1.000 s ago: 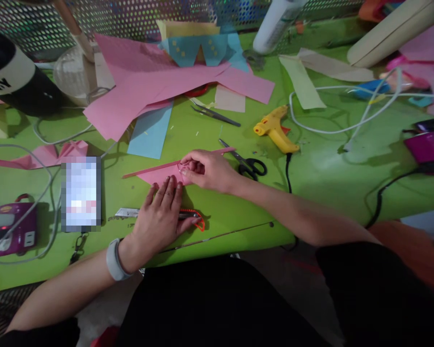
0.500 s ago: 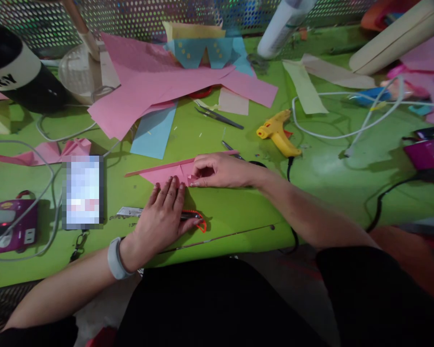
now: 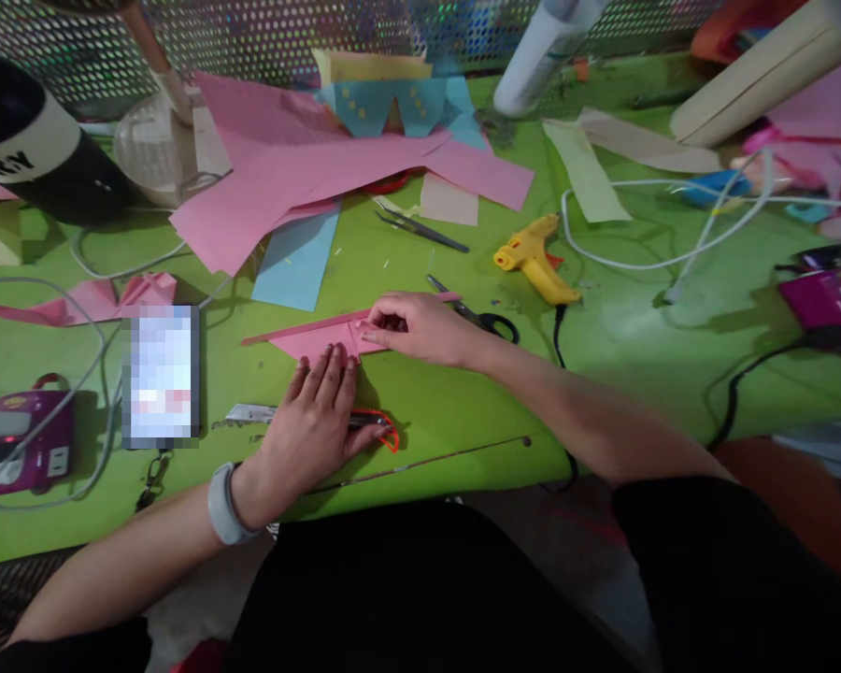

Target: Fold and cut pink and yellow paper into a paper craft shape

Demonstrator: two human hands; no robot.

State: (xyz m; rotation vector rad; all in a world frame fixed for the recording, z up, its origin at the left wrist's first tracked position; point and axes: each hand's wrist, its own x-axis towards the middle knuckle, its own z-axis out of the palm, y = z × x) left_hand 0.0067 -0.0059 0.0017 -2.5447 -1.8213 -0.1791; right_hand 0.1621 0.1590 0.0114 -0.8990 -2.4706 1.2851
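A folded piece of pink paper (image 3: 305,340) lies on the green tabletop, with a long narrow strip along its far edge. My left hand (image 3: 315,411) is open, its fingertips flat on the paper's near edge. Beneath that palm and thumb lies a utility knife (image 3: 252,412) with an orange-edged handle. My right hand (image 3: 420,327) is closed in a pinch on a small fold at the paper's right part; its fingers hide some of the fold. Just beyond my right wrist are black-handled scissors (image 3: 501,326), partly covered by the hand.
Tweezers (image 3: 427,232) and a yellow glue gun (image 3: 529,260) lie farther back. Large pink sheets (image 3: 308,178) and a blue sheet (image 3: 298,257) sit behind the work. A phone (image 3: 161,374) is at left, a dark bottle (image 3: 42,140) behind it. White cables (image 3: 645,264) loop at right.
My right hand has shifted slightly left and away from me along the paper, with the pinched fold. More of the scissors shows now. My left hand has stayed in place.
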